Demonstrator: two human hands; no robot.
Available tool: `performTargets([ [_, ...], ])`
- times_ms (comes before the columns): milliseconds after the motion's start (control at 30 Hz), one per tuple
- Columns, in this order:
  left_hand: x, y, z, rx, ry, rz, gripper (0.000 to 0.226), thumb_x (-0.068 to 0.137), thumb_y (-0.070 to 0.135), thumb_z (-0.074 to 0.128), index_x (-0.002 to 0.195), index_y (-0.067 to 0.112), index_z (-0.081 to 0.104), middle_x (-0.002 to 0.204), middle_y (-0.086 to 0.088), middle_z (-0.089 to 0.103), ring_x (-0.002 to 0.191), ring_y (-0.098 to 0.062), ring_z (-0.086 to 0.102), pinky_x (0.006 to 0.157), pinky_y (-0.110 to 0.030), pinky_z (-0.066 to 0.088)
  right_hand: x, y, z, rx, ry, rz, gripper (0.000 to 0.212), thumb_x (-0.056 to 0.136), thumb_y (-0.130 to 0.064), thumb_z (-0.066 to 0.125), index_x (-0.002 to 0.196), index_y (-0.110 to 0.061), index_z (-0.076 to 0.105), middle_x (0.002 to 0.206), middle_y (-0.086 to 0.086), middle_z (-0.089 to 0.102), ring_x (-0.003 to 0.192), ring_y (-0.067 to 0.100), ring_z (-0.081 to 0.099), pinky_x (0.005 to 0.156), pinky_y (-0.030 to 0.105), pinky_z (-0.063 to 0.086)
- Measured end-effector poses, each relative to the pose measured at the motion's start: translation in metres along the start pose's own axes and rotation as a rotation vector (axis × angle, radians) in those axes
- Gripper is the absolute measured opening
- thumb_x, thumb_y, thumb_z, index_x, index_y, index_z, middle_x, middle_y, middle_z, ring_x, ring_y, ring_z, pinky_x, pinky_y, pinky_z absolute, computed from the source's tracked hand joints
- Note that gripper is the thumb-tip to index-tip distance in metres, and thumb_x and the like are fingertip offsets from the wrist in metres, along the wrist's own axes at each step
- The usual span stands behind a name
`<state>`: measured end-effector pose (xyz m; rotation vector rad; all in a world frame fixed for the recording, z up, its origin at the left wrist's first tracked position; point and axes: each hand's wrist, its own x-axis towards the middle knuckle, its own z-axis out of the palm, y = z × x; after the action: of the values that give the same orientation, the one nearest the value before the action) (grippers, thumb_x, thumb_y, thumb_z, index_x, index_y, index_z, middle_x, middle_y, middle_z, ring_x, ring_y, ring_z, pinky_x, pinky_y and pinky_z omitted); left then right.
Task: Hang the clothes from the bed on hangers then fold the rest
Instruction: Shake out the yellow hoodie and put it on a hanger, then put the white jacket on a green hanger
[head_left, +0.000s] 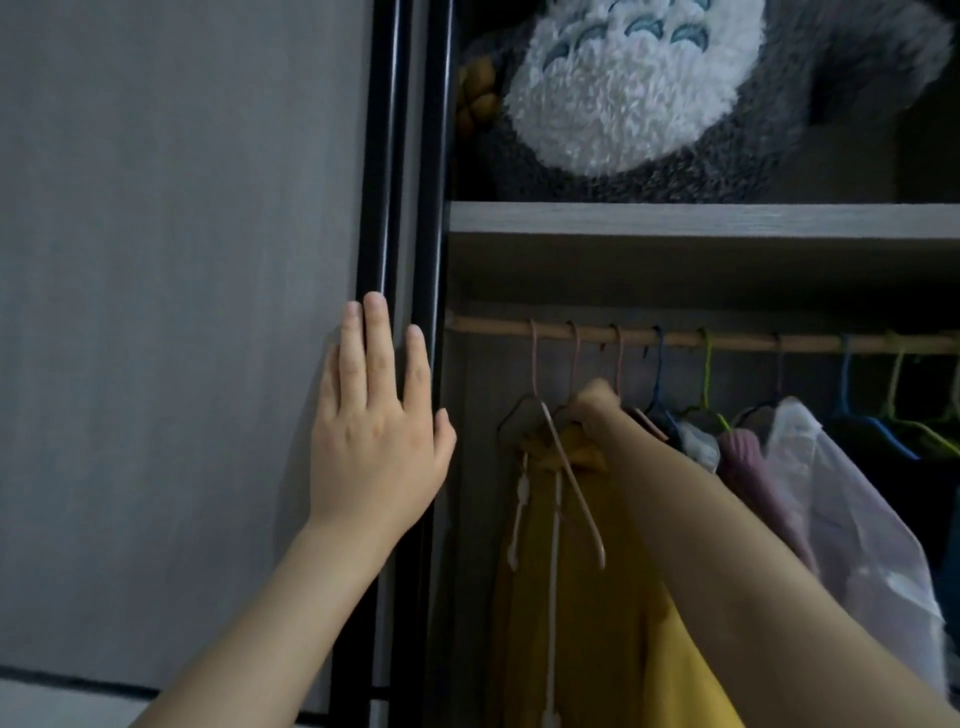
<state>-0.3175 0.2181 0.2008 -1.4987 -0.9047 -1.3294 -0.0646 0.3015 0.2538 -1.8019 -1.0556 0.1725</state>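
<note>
Head view: left hand (374, 441) flat, fingers straight, against wardrobe door (182, 312); right hand (597, 408) curled around pink hanger (619, 369) above yellow garment (623, 597).

Left hand (374, 431) raised, palm flat, fingers straight. Right arm extended; right hand (597, 405) grip curled, apparently round a hanger (619, 364).

On my feed: a mustard-yellow garment (587, 613), a pale pink hanger (571, 478), a grey door (182, 312) (black-edged), a grey-and-white plush toy (623, 104).
</note>
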Motion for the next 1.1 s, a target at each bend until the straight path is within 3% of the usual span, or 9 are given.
performTargets([
  [100,-0.001,0.000,-0.001,-0.013,-0.010,-0.007,0.064,0.083,0.028,0.055,0.137,-0.005,0.040,0.146,-0.035,0.023,0.136,-0.047,0.024,0.106,-0.049,0.020,-0.008,0.003,-0.004,-0.025,-0.002,-0.080,0.024,0.095,-0.013,0.049,0.073,-0.013,0.042,0.076,0.004,0.048,0.064,0.014,0.048,0.051,0.023,0.038],
  [167,-0.002,0.001,-0.001,-0.019,-0.021,-0.011,0.065,0.084,0.027,0.057,0.138,-0.005,0.039,0.147,-0.034,0.023,0.136,-0.048,0.024,0.106,-0.049,0.020,-0.023,0.006,-0.012,-0.093,0.051,-0.164,0.024,0.095,-0.013,0.049,0.071,-0.010,0.046,0.076,0.005,0.051,0.065,0.016,0.051,0.059,0.027,0.042],
  [300,-0.006,0.003,-0.002,-0.077,-0.038,-0.018,0.063,0.087,0.023,0.056,0.140,-0.005,0.035,0.149,-0.033,0.020,0.137,-0.048,0.020,0.108,-0.053,0.023,-0.070,0.031,-0.042,-0.271,0.191,-0.342,0.019,0.088,-0.011,0.053,0.086,0.004,0.063,0.094,0.019,0.062,0.092,0.033,0.060,0.072,0.033,0.045],
  [467,-0.005,0.004,-0.007,-0.171,-0.126,-0.062,0.064,0.088,0.017,0.057,0.141,-0.005,0.029,0.151,-0.033,0.012,0.139,-0.048,0.012,0.110,-0.056,0.014,-0.136,0.091,-0.119,-0.592,0.191,-0.477,0.020,0.088,-0.007,0.051,0.095,0.001,0.068,0.108,0.022,0.059,0.108,0.034,0.052,0.086,0.030,0.033],
  [567,-0.010,0.013,-0.019,-0.243,-0.212,-0.134,0.066,0.084,0.009,0.061,0.142,-0.002,0.031,0.152,-0.031,0.009,0.139,-0.048,0.006,0.108,-0.063,0.010,-0.172,0.134,-0.180,-0.633,0.199,-0.364,0.027,0.089,-0.007,0.051,0.111,-0.005,0.067,0.120,0.017,0.054,0.117,0.031,0.047,0.097,0.029,0.033],
  [700,-0.034,0.070,-0.059,-0.370,-0.406,-0.188,0.061,0.084,0.013,0.061,0.141,0.005,0.039,0.154,-0.023,0.014,0.141,-0.044,0.003,0.108,-0.065,0.008,-0.220,0.191,-0.244,-0.729,0.170,-0.237,0.027,0.088,-0.008,0.050,0.109,-0.008,0.068,0.117,0.016,0.055,0.116,0.032,0.047,0.098,0.032,0.038],
  [933,-0.052,0.251,-0.162,-0.771,-0.551,-0.071,0.058,0.088,0.017,0.059,0.141,0.007,0.040,0.153,-0.021,0.020,0.141,-0.041,0.012,0.108,-0.058,0.015,-0.361,0.283,-0.361,-0.782,0.197,-0.045,0.028,0.088,-0.010,0.051,0.111,-0.009,0.068,0.117,0.016,0.055,0.115,0.030,0.049,0.097,0.031,0.038],
  [1100,-0.089,0.391,-0.260,-1.024,-0.730,0.037,0.059,0.089,0.018,0.057,0.143,0.008,0.037,0.155,-0.019,0.017,0.141,-0.039,0.011,0.110,-0.055,0.015,-0.498,0.350,-0.468,-0.937,0.208,0.152,0.035,0.092,-0.021,0.051,0.125,-0.018,0.059,0.128,0.009,0.051,0.122,0.027,0.043,0.102,0.033,0.032],
])
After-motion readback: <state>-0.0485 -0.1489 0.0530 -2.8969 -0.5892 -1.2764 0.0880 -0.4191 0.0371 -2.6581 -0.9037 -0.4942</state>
